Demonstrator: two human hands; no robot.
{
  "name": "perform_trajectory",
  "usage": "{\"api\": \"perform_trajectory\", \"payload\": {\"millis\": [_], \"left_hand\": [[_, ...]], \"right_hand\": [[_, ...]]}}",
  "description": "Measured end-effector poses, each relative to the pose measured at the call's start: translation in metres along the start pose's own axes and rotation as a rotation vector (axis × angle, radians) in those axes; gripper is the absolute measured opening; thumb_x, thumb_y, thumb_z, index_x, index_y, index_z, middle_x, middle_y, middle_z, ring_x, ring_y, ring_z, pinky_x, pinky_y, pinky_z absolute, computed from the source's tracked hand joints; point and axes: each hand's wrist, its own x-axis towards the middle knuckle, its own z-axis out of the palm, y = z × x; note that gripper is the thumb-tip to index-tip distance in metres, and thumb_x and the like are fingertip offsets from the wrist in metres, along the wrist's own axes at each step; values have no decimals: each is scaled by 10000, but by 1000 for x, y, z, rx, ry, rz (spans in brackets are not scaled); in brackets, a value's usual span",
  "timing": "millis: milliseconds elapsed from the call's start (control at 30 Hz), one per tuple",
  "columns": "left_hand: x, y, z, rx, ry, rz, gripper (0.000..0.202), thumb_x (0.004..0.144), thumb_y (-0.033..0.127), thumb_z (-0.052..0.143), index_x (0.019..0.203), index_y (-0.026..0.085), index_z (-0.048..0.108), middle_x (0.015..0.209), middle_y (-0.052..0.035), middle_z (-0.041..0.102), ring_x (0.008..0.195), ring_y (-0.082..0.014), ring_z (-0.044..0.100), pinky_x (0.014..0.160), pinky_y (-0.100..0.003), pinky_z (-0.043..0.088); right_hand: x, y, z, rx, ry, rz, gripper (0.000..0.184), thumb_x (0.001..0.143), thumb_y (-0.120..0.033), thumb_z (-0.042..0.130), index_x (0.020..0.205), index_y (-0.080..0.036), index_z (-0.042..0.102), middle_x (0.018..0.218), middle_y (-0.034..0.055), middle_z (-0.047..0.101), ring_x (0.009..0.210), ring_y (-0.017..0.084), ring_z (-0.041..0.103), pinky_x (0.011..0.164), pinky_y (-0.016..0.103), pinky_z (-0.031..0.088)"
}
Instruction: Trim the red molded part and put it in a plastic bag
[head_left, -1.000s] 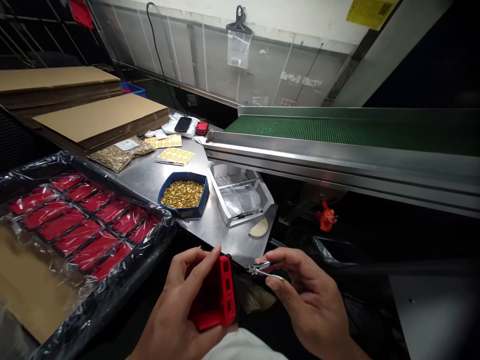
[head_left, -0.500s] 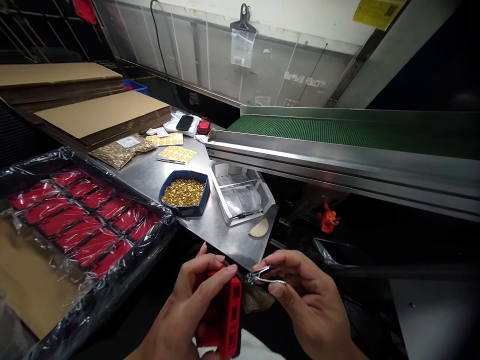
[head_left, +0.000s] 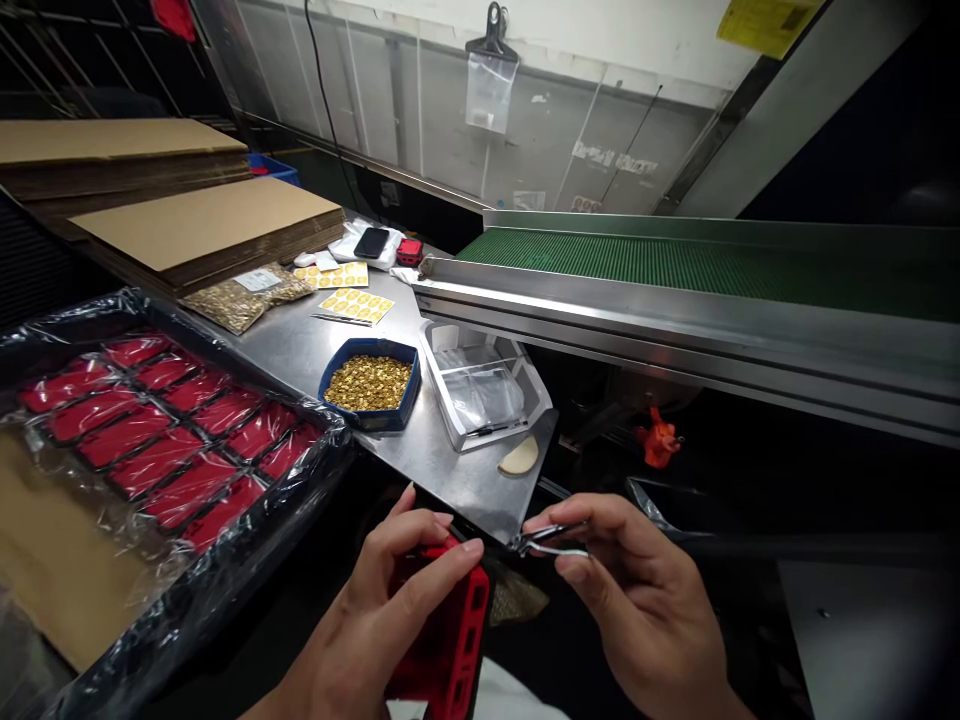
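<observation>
My left hand is wrapped round a red plastic housing with square openings, held low near my lap. My right hand pinches metal tweezers, whose tips point left and stand just off the housing's upper corner. Beyond them, a blue tray of small brass parts sits on the steel table. To the left, a black tray lined with clear film holds several more red housings.
A clear plastic tray lies beside the blue one. Yellow sticker sheets, a bag of brass parts, a phone and cardboard stacks sit farther back. A green conveyor belt runs along the right.
My left hand has turned the red housing and lowered it, so its edge now faces me. My right hand with the tweezers has shifted slightly right, away from the housing.
</observation>
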Motion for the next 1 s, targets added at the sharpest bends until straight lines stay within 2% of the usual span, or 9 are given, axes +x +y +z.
{"api": "perform_trajectory", "payload": {"millis": [167, 267, 533, 667, 867, 1000], "left_hand": [[1, 2, -2, -6, -11, -4, 750, 706, 150, 573, 1435, 223, 412, 1356, -106, 355, 1348, -304, 400, 1217, -547, 259], [1, 2, -3, -29, -34, -13, 734, 714, 175, 569, 1433, 196, 425, 1332, -112, 359, 1312, -301, 426, 1223, -543, 251], [3, 0, -3, 3, -59, 4, 736, 711, 175, 546, 1435, 203, 413, 1324, -114, 354, 1277, -297, 445, 1205, -548, 272], [3, 4, 0, 9, -16, -18, 701, 725, 177, 536, 1416, 225, 432, 1316, -99, 372, 1301, -284, 424, 1209, -521, 274], [3, 5, 4, -6, 25, -67, 728, 678, 192, 576, 1393, 244, 451, 1299, -84, 391, 1297, -289, 426, 1203, -518, 288], [3, 4, 2, -27, 1, -62, 681, 727, 189, 525, 1403, 226, 444, 1295, -94, 381, 1295, -275, 429, 1202, -522, 289]], "right_hand": [[0, -1, -8, -115, -183, -106, 334, 867, -184, 650, 1168, -310, 579, 1044, 7, 695, 975, 136, 665, 829, 209, 559], [3, -4, -8, -174, -220, -186, 342, 862, -167, 648, 1169, -298, 575, 1018, 10, 694, 937, 130, 664, 808, 216, 554], [8, -12, -7, -263, -250, -244, 351, 845, -123, 640, 1151, -279, 564, 990, 15, 702, 891, 147, 668, 760, 246, 573], [8, -12, -6, -282, -246, -283, 335, 840, -95, 626, 1126, -265, 584, 973, 22, 711, 858, 156, 675, 736, 261, 580], [3, -7, -5, -225, -36, -223, 304, 862, -133, 627, 1123, -287, 600, 955, 24, 710, 904, 169, 685, 735, 252, 579], [2, -5, -4, -223, -143, -197, 314, 860, -166, 651, 1140, -292, 590, 960, 21, 704, 872, 158, 680, 737, 256, 575]]}}
